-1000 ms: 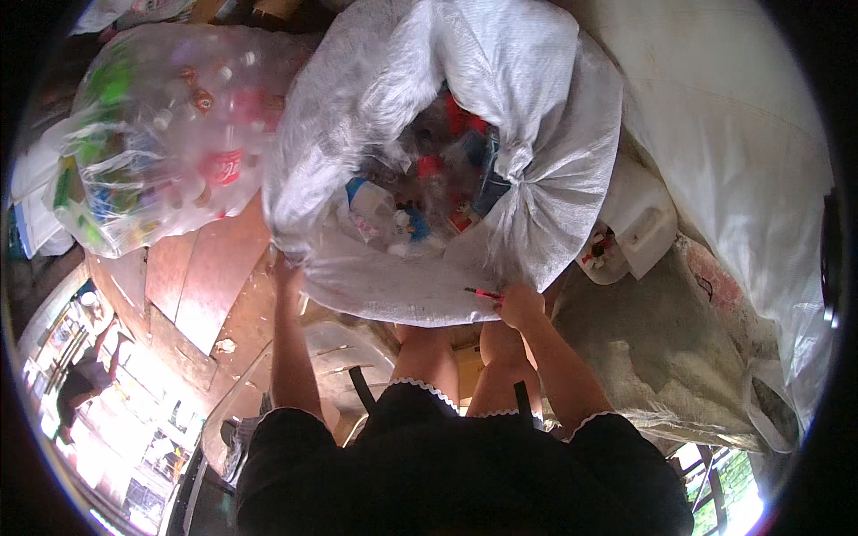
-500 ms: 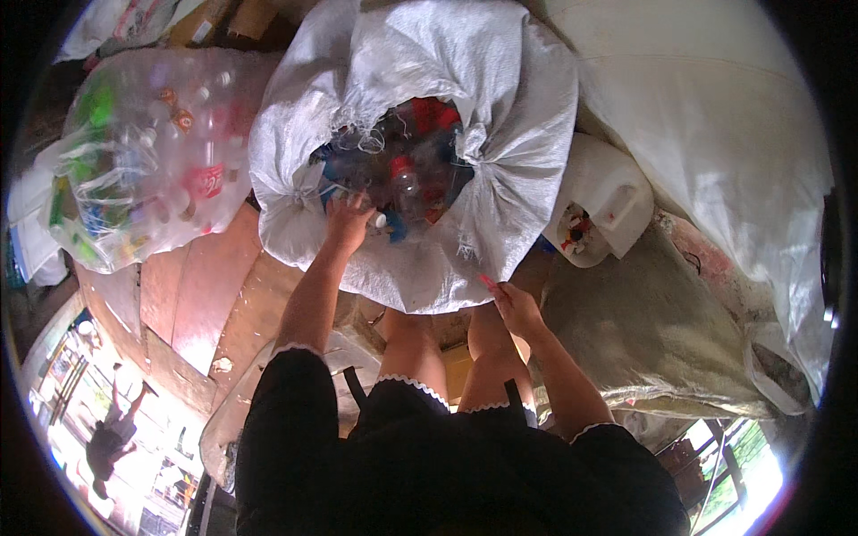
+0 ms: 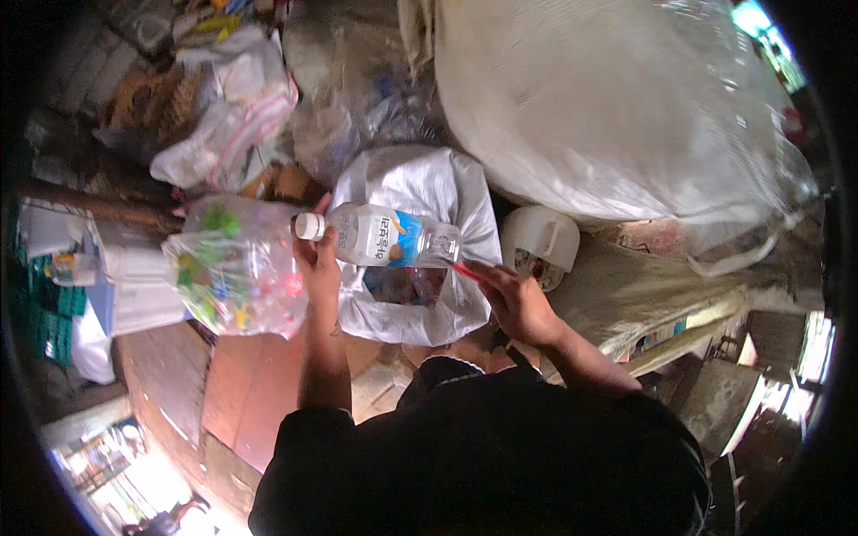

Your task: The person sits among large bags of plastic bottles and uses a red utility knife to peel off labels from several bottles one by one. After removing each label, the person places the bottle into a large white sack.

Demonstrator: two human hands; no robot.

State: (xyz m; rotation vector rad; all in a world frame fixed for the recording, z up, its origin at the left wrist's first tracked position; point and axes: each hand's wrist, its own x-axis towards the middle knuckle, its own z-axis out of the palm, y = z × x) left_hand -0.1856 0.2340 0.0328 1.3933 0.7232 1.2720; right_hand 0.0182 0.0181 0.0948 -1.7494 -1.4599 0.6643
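A clear plastic bottle (image 3: 427, 241) with a white cap and a blue and white label lies sideways across the view. My left hand (image 3: 316, 259) grips it by the neck, just below the cap. My right hand (image 3: 520, 308) is closed around a slim red thing (image 3: 466, 271), perhaps a cutter's handle; its tip is close to the bottle's base, and whether they touch is unclear. Below the bottle stands a white woven sack (image 3: 469, 196) with its mouth open. Several plastic bottles (image 3: 416, 286) show inside, partly hidden by the bottle I hold.
A clear bag (image 3: 255, 286) of green, red and clear bottles sits left of the sack. A white cut-open jug (image 3: 545, 234) stands to its right. One huge pale sack (image 3: 572, 107) bulges behind. Brown panels (image 3: 246, 393) cover the lower left. Teal crates (image 3: 49, 313) stand far left.
My left hand has come up out of the sack with the bottle. My right hand has left the sack's rim area and lifted the red thing to the bottle's base. The view has shifted.
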